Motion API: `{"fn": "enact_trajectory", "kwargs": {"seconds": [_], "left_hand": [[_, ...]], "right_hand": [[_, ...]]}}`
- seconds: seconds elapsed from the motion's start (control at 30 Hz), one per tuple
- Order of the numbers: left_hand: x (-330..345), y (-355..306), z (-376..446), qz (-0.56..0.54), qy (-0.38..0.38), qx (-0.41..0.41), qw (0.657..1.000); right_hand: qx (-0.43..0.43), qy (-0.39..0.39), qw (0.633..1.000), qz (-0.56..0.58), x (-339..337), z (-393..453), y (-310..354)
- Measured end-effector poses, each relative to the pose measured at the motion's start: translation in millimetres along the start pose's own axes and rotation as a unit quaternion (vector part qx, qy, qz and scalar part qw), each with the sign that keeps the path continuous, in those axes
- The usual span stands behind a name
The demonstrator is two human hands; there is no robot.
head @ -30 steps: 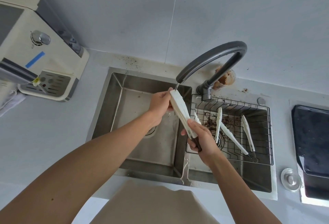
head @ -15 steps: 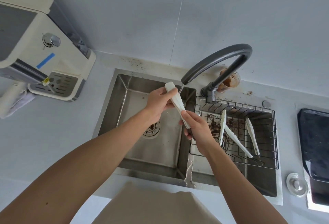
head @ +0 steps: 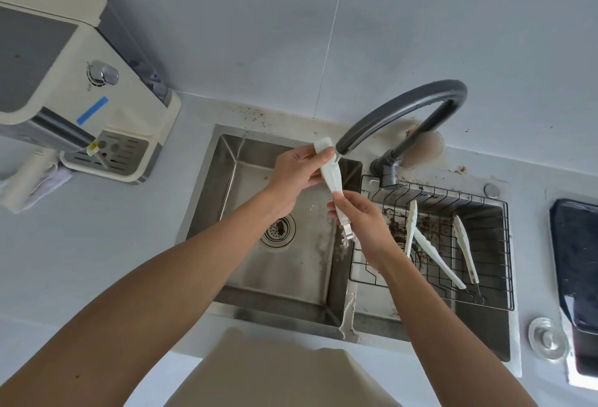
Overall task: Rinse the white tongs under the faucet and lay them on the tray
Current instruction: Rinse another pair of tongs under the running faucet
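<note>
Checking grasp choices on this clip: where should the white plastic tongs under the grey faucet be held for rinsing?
Probably as now: right hand pinching the lower handle of the white plastic tongs from the basket side, left hand steadying the broad tip, leaving the long flat faces bare beneath the grey faucet.

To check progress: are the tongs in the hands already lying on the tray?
No, both hands hold the tongs over the sink beneath the faucet.

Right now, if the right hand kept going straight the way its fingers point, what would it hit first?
The right hand points up-left along the white tongs, so it would probably meet the left hand gripping their upper end, just before the faucet spout. Depth is uncertain.
</note>
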State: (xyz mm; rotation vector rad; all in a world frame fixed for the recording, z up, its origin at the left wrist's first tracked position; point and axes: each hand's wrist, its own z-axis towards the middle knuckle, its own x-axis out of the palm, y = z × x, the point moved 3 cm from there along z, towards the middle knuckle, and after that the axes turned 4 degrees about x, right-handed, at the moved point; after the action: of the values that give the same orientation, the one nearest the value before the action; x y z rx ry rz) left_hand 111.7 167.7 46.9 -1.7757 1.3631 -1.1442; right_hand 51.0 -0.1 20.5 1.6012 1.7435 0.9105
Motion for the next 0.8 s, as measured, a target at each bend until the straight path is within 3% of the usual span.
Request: {"fn": "enact_trajectory", "kwargs": {"seconds": [0.1,0.23,0.3,0.43,0.5,0.6,0.73,0.8], "left_hand": [[6,1,-3,0.004,0.025,0.006,1.000],[9,12,-8,0.005,0.041,-0.015,0.999],[8,21,-8,0.004,0.037,-0.031,0.999],[5,34,-10,-0.025,0.018,-0.052,0.998],[3,36,-13,-0.038,0.017,-0.054,0.998],[0,36,-14,-0.063,0.009,-0.057,0.996],[-7,29,-8,-0.083,-0.006,-0.072,0.994],[-10,25,-4,-0.080,-0.010,-0.073,0.994]], "right_hand": [[-0.029,-0.020,0.999,-0.030,-11,-6,-7],[-0.089,-0.122,0.978,-0.146,-26,-18,-14],[-0.138,-0.186,0.938,-0.256,-33,-22,-18],[-0.258,-0.254,0.825,-0.433,-39,-25,-22],[-0.307,-0.278,0.769,-0.486,-37,-26,-19],[-0.352,-0.298,0.718,-0.522,-32,-26,-11],[-0.348,-0.291,0.701,-0.550,-23,-21,-2],[-0.303,-0.244,0.735,-0.555,-20,-17,1]]}}
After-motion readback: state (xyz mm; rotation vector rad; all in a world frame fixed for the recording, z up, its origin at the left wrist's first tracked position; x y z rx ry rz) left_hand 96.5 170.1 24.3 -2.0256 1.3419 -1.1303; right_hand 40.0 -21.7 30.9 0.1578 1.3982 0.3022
